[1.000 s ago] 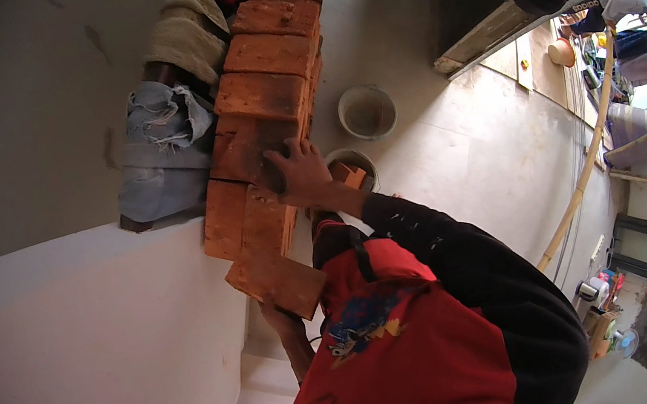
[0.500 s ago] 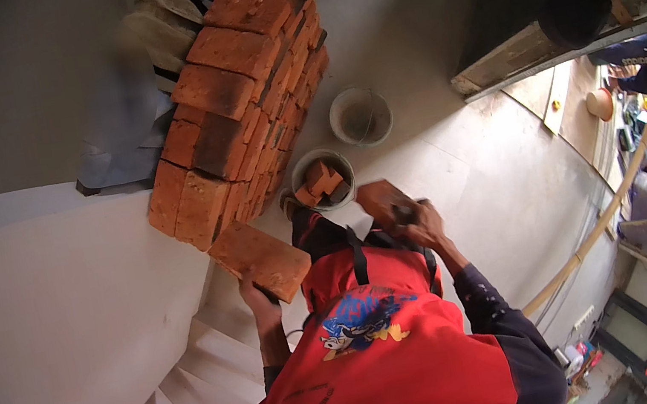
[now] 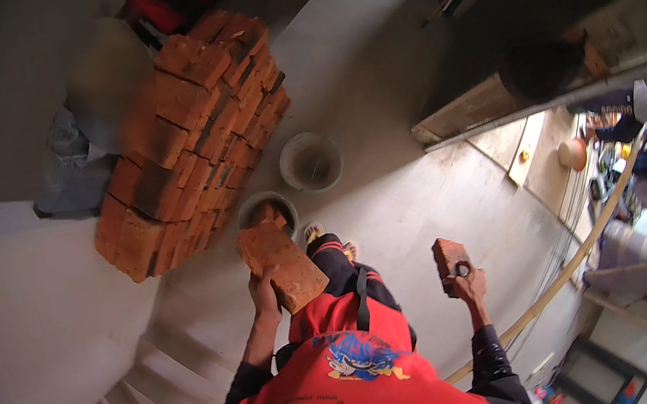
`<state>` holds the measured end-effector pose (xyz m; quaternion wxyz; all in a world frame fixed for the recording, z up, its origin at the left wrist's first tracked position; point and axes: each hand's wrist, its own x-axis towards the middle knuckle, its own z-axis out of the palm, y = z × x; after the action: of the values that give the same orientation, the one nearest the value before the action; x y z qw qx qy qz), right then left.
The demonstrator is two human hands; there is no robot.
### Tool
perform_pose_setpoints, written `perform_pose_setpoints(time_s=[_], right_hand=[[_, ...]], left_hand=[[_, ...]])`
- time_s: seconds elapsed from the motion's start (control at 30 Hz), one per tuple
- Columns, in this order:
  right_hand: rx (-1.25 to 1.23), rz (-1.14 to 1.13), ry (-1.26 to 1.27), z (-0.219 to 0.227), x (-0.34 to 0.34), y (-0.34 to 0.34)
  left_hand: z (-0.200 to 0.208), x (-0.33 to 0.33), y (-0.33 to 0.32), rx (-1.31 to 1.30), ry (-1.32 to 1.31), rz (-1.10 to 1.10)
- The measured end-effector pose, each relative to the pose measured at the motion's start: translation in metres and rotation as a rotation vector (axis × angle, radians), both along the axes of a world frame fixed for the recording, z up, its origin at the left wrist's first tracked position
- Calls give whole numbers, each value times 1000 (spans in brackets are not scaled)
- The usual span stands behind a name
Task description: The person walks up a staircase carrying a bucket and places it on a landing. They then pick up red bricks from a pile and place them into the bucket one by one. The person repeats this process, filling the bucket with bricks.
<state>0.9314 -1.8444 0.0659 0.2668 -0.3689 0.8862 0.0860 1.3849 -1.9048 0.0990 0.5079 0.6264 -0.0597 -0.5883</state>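
Note:
My left hand (image 3: 266, 297) grips a whole orange-red brick (image 3: 287, 267) from its left edge, in front of my body. The brick's far end covers part of a bucket (image 3: 294, 215) that has broken brick pieces (image 3: 267, 214) in it. Out to the right, my right hand (image 3: 470, 287) is closed around a smaller-looking brick (image 3: 448, 256), held tilted and apart from other things. A small dark ring-like shape shows by its fingers; I cannot make out what it is. A tall brick stack (image 3: 192, 143) stands at the left, beyond my left hand.
A second grey bucket (image 3: 311, 162) stands just beyond the first. Grey-blue sheeting (image 3: 67, 173) lies left of the stack. Steps (image 3: 160, 378) are at the lower left. A long bamboo pole (image 3: 569, 267) slants along the right side. Another person (image 3: 629, 118) is at the far right.
My left hand's brick has moved from beside the stack's near end to in front of the buckets. My right hand has swung outward to the right with its brick. The view has shifted.

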Motion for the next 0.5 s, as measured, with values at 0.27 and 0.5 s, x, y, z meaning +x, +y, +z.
perform_pose_setpoints(time_s=[0.27, 0.5], right_hand=[[-28, 467, -175, -50, 36, -132], [-194, 1007, -163, -207, 121, -260]], left_hand=[[-77, -65, -59, 239, -14, -49], [-169, -102, -87, 263, 56, 23]])
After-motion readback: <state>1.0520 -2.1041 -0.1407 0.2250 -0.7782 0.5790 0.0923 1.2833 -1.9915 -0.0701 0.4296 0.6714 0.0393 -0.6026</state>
